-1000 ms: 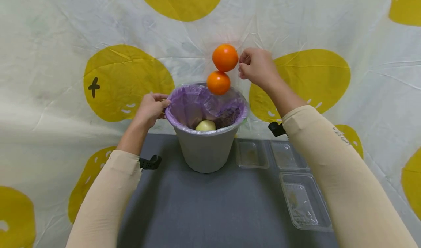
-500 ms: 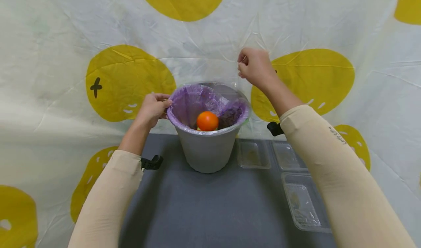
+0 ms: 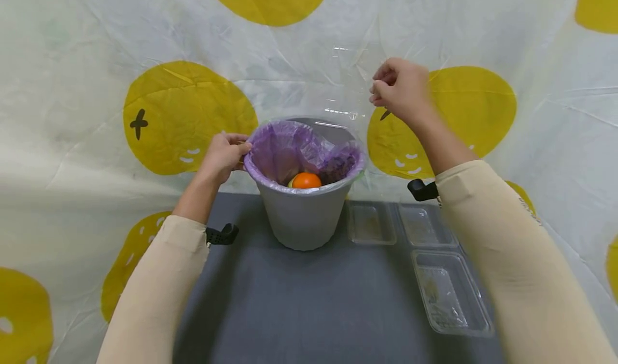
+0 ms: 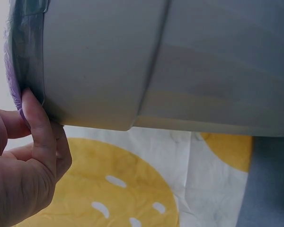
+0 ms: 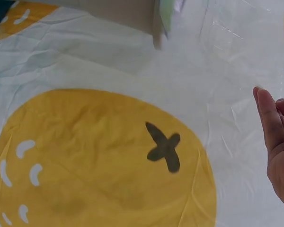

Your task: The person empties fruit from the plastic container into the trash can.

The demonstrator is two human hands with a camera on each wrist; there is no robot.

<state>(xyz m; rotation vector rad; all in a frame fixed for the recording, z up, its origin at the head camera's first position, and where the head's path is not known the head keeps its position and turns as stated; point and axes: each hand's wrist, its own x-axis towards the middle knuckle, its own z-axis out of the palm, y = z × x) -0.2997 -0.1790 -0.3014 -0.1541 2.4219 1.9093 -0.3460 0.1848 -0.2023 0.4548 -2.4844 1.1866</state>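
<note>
My left hand (image 3: 223, 157) pinches the rim of a grey trash bin (image 3: 301, 219), thumb on the purple bag (image 3: 275, 147) that lines it; in the left wrist view its fingers (image 4: 40, 127) lie under the rim. Inside the bin sits a smooth orange round fruit (image 3: 307, 180), with a sliver of a pale round thing (image 3: 291, 183) beside it. Above the bin's back right side, my right hand (image 3: 401, 88) pinches a clear plastic container (image 3: 354, 80), hard to make out against the wall cloth. That container (image 5: 222, 28) also shows faintly in the right wrist view.
Several clear plastic containers lie on the grey table right of the bin: one close to it (image 3: 370, 223), one farther right (image 3: 426, 224), a larger one in front (image 3: 451, 291). A white cloth with yellow shapes (image 3: 190, 117) hangs behind.
Two orange fruits fell from beside my right hand into the bin; only one shows now. My right hand has since moved right with the clear container. My left hand has stayed on the rim.
</note>
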